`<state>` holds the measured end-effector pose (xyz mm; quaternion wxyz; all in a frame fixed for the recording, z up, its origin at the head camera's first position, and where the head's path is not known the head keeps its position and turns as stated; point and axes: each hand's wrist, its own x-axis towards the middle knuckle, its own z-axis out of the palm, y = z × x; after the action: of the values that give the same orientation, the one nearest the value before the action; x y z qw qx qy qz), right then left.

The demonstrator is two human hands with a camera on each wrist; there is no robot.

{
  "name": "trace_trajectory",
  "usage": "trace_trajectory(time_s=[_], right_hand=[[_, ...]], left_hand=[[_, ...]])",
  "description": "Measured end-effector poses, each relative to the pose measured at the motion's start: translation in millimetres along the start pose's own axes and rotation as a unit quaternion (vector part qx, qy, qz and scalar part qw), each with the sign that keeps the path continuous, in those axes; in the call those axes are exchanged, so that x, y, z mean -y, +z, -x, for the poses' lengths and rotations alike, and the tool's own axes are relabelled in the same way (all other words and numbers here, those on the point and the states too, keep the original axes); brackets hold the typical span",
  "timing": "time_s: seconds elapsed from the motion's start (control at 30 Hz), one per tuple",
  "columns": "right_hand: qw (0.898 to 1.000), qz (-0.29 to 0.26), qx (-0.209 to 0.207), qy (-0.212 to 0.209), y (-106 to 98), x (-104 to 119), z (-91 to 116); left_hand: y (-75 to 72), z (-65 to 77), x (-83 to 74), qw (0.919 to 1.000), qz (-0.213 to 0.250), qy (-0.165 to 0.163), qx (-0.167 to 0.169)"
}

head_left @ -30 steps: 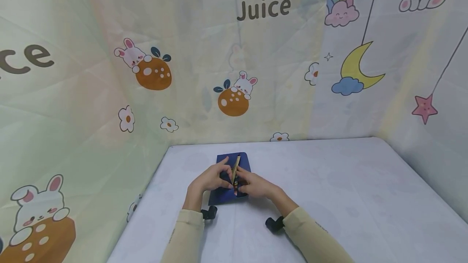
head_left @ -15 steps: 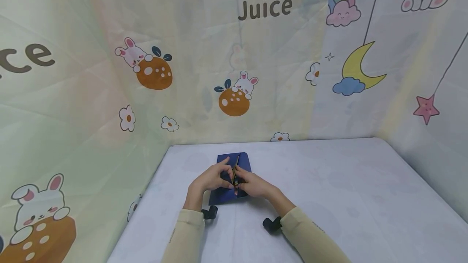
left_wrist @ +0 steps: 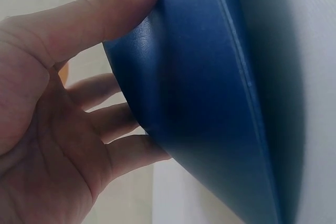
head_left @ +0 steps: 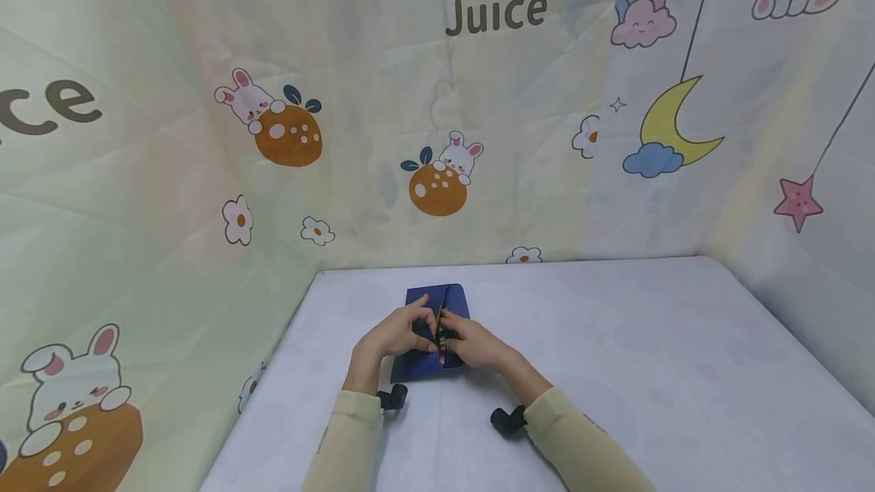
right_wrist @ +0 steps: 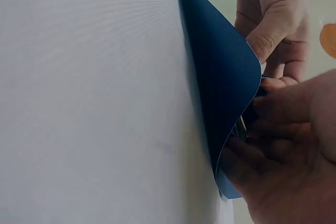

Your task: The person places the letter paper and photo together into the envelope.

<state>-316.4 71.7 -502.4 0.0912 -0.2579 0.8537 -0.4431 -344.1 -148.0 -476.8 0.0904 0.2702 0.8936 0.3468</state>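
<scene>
A dark blue, smooth-faced folder point(head_left: 413, 367) lies on the white table, its middle parted into a narrow slit with raised edges. My left hand point(head_left: 395, 332) pinches the left raised edge; in the left wrist view, its thumb presses the near face of the blue flap point(left_wrist: 194, 77) and the other fingers reach behind. From the right, my right hand point(head_left: 481, 346) has its thumb and fingers curled at the slit's other edge. Between the hands, a thin piece with coloured markings point(head_left: 442, 339) shows in the slit, mostly hidden by fingers and flaps.
A white-covered table point(head_left: 615, 355) extends around the folder. Patterned cloth walls point(head_left: 369, 97) with cartoon prints enclose its back and sides. A black wrist camera point(head_left: 393, 398) sits on the left wrist and another camera point(head_left: 509, 421) on the right.
The yellowish strip that stood out between the hands has narrowed to a thin dark line in the slit. My right wrist has shifted slightly left; the left hand stays in place.
</scene>
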Motion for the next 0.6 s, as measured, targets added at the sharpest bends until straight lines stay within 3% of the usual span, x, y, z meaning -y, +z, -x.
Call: trace_trajectory(time_s=[0.3,0.6], right_hand=[[0.996,-0.020,-0.057,0.059,-19,-7,7],[0.994,-0.039,-0.079,0.064,-28,-12,11]], left_hand=[[4.7,-2.8,-3.1,0.9990,-0.037,-0.019,0.015],[11.5,-4.4,-8.8,0.9975,-0.056,-0.029,0.034]])
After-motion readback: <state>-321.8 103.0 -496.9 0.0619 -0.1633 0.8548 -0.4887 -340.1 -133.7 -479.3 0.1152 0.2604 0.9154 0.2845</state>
